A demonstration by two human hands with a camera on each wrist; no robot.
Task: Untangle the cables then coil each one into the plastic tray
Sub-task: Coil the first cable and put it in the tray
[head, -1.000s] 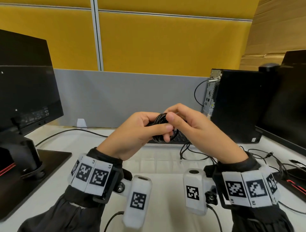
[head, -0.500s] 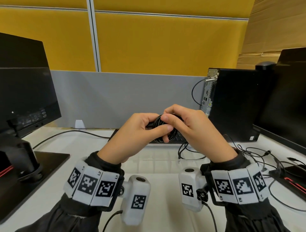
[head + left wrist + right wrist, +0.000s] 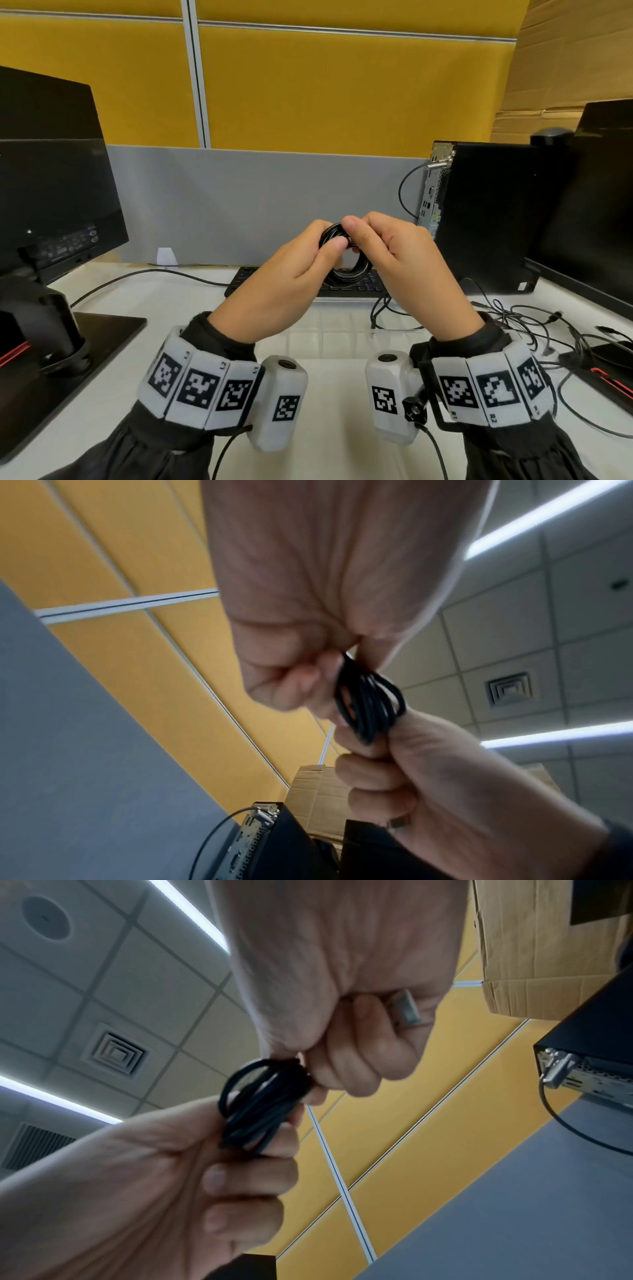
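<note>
Your left hand and right hand both pinch the small black coiled cable; wristband tags read L2, R2.

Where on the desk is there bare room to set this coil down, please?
Bare desk lies between the left monitor base and the clear plastic tray, below the keyboard. Right of the tray, loose cables crowd the surface. Both hands hold the coil.

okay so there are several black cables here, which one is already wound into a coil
The black cable held up between the left hand and right hand. The loose cables on the desk's right side lie tangled.
</note>
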